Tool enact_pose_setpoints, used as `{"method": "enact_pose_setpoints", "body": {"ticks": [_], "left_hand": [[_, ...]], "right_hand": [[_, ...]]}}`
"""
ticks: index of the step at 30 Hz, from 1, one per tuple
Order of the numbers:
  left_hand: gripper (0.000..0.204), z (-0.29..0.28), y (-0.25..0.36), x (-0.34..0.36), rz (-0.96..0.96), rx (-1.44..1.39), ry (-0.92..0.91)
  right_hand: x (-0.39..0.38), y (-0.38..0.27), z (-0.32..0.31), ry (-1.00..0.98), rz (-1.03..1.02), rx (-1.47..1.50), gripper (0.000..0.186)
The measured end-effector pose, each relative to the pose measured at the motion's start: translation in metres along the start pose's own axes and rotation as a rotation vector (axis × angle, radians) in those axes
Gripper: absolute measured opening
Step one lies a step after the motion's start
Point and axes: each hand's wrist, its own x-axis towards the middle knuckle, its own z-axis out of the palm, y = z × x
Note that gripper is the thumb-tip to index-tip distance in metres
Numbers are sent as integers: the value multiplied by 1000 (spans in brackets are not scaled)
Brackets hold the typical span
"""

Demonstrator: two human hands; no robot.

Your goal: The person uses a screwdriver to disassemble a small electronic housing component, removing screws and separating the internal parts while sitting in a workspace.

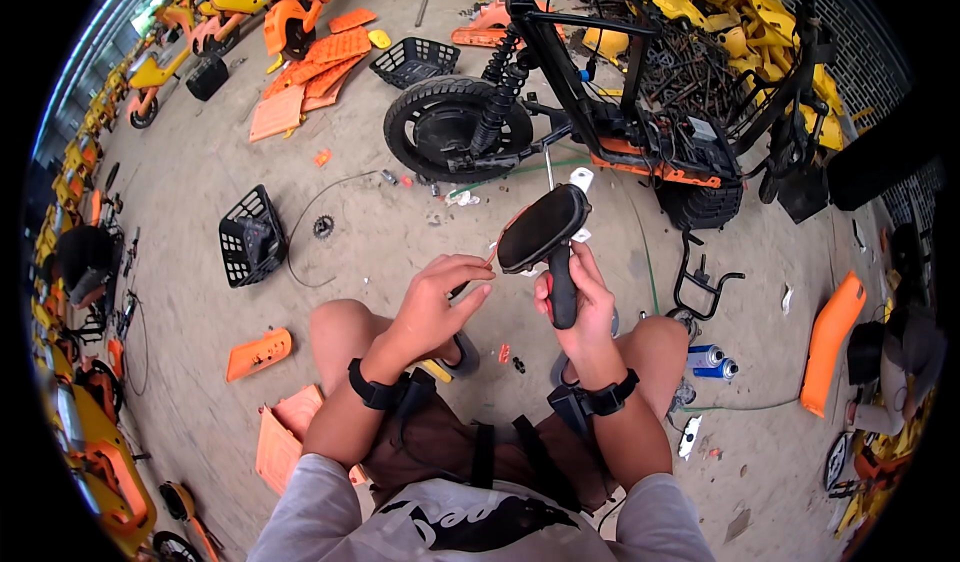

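Right hand (578, 307) fingers wrap seat post (562, 287); saddle (543, 228) above.

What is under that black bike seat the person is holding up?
Under the black seat is its black post, wrapped by the right hand. The left hand reaches its lower edge with a thin tool. The seat's underside faces away, so it cannot be seen.

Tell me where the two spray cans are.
In the head view, the two spray cans lie on the concrete floor at the person's right, beside the right knee, below a black handlebar.
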Motion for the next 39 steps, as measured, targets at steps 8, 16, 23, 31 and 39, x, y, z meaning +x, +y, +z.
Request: {"method": "enact_pose_setpoints", "body": {"ticks": [8,16,23,31,39], "left_hand": [[18,-2,5,-3,-232,-525,66],[19,-8,5,5,-321,-775,73],[15,-9,3,3,-304,-859,22],[19,-17,21,1,-360,-786,-33],[20,-2,2,-3,-362,-585,56]], "right_hand": [[-1,-5,-10,-52,-24,44,47],[-3,-11,0,43,39,91,26],[-3,-7,-5,28,74,192,31],[0,-9,-3,44,81,183,33],[2,-7,-12,-15,73,264,46]]}}
